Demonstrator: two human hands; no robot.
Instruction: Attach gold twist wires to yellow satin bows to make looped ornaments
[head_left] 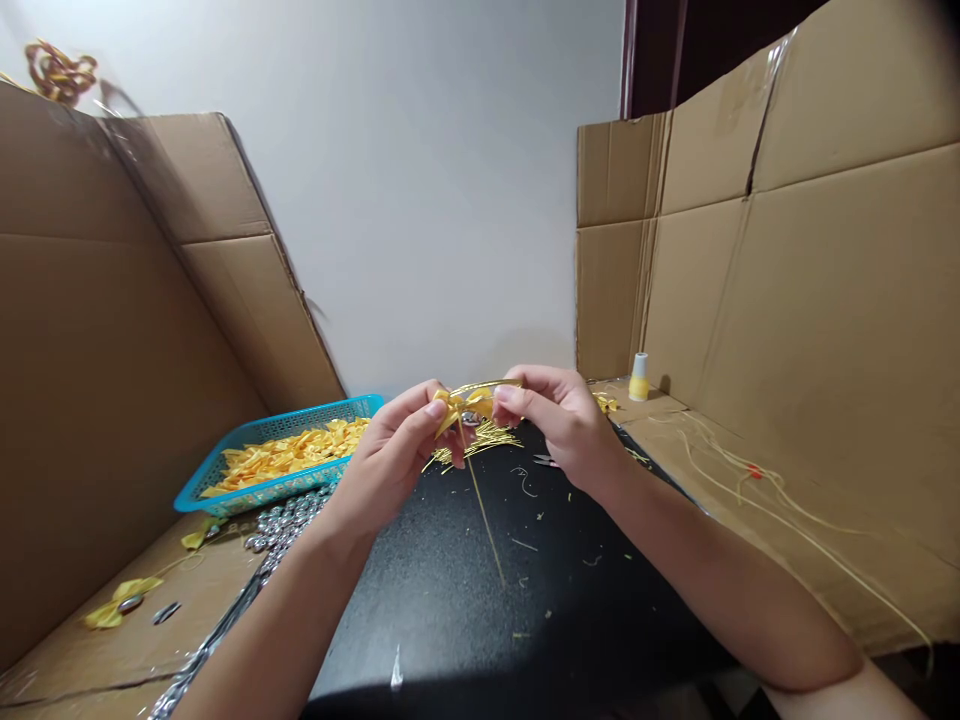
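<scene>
My left hand [397,445] pinches a yellow ribbon bow [448,408] between thumb and forefinger, above the black tabletop. A thin gold tie [480,385] arches from the bow across to my right hand [566,420], whose thumb and forefinger are closed on its far end. The right thumb also lies close to the bow's other wing; whether it grips that ribbon I cannot tell. From the bow a thin yellow thread [484,510] hangs down over the table. Fingers partly cover the bow's middle, where something small and silvery shows.
A blue basket [281,412] of yellow bows stands at left, beside silver beads [281,525]. Gold strips [487,440] and scissors [546,461] lie behind my hands. A thread spool [639,380] stands at right near loose cord [795,500]. Cardboard walls [825,300] enclose both sides.
</scene>
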